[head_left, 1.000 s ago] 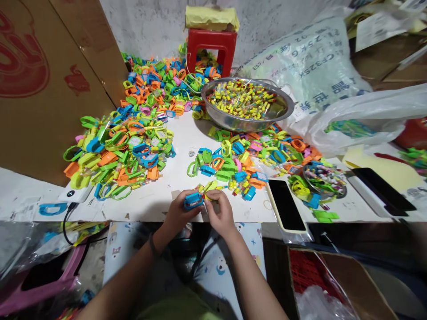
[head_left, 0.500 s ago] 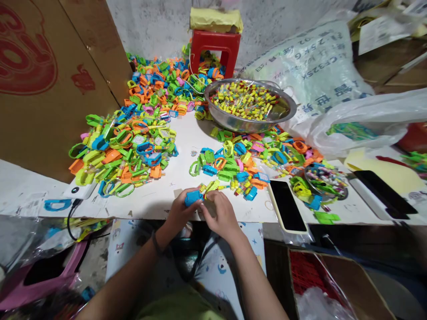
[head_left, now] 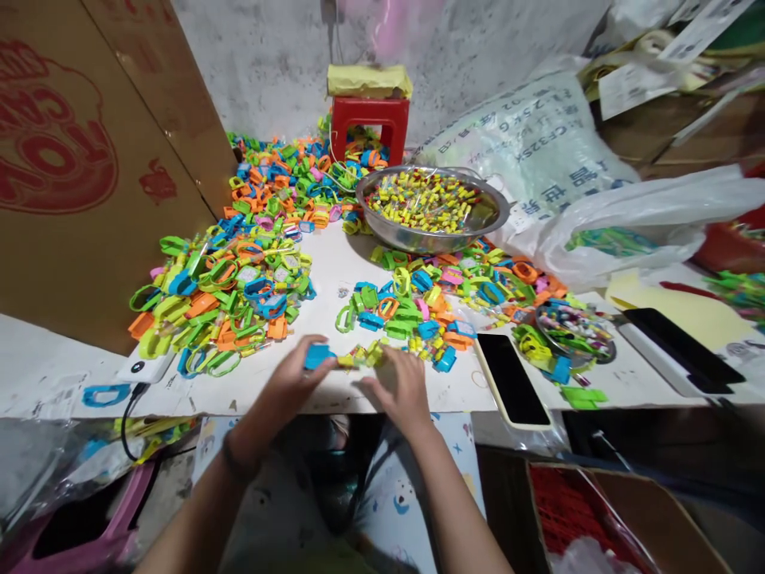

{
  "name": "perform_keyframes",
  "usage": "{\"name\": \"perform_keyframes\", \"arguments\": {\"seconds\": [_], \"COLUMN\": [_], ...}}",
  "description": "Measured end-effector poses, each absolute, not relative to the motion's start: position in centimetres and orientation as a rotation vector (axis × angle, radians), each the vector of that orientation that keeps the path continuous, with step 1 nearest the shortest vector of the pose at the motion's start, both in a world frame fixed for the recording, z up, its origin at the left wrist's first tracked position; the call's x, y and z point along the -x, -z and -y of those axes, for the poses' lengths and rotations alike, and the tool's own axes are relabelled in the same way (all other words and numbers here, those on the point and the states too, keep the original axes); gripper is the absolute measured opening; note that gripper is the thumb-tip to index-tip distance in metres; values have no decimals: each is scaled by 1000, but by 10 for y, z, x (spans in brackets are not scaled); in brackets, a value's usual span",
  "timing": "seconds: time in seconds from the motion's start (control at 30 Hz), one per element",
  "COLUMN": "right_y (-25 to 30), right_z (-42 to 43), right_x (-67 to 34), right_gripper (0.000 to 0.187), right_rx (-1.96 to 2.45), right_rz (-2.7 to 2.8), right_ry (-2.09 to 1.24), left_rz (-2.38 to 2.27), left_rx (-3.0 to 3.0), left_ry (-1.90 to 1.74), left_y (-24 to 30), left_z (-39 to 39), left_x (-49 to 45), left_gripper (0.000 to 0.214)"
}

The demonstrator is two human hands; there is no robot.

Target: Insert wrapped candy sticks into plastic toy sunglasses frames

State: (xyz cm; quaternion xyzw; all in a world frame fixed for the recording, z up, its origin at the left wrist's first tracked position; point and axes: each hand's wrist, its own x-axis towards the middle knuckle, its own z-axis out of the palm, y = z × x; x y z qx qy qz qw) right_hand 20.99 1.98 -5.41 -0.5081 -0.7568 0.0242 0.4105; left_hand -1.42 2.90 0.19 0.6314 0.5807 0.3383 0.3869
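My left hand (head_left: 292,381) is closed around a blue plastic toy watch (head_left: 319,356) above the front of the table. A small yellow piece (head_left: 345,361) shows just right of the watch; whether it is joined to it I cannot tell. My right hand (head_left: 405,389) has its thumb apart from its fingers, with the fingertips beside yellow-green pieces (head_left: 374,352) on the table. Behind it spreads a loose pile of coloured toy watches (head_left: 403,323). At the left lies a larger heap of watches (head_left: 233,279), with clear-and-yellow tubes among them.
A steel basin (head_left: 412,237) full of yellow-capped tubes stands at the back, near a red stool (head_left: 340,131). A phone (head_left: 512,383) lies at the right by a small bowl (head_left: 603,348) of mixed pieces. A cardboard box (head_left: 89,263) borders the left side.
My hands have moved apart: the left went left with the blue toy watch, while the right let go of it and stretched toward the yellow-green pieces. The camera view has tilted upward slightly.
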Motion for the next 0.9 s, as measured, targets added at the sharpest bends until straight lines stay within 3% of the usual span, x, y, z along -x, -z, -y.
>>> {"name": "perform_keyframes", "arguments": {"seconds": [0.17, 0.3, 0.43, 0.6, 0.9], "right_y": [72, 76, 74, 74, 67], "right_z": [-34, -36, -36, -36, -31], "right_x": [-229, -228, -224, -222, -218], "right_gripper": [25, 14, 10, 14, 15], "right_rx": [1631, 1661, 1563, 1401, 1261], "right_rz": [1728, 1761, 1707, 1593, 1671], "right_ry": [103, 100, -9, -116, -306], "left_rz": [-1971, -2135, -1758, -1431, -1065], "left_rx": [-1988, -2281, -2358, -2216, -1664], "left_ry": [-1253, -1222, -1123, -732, -993], "left_y": [-78, -98, -57, 24, 42], "left_z": [-73, -106, -93, -57, -57], "left_x": [93, 114, 49, -56, -57], "left_gripper": [47, 58, 41, 29, 19]}}
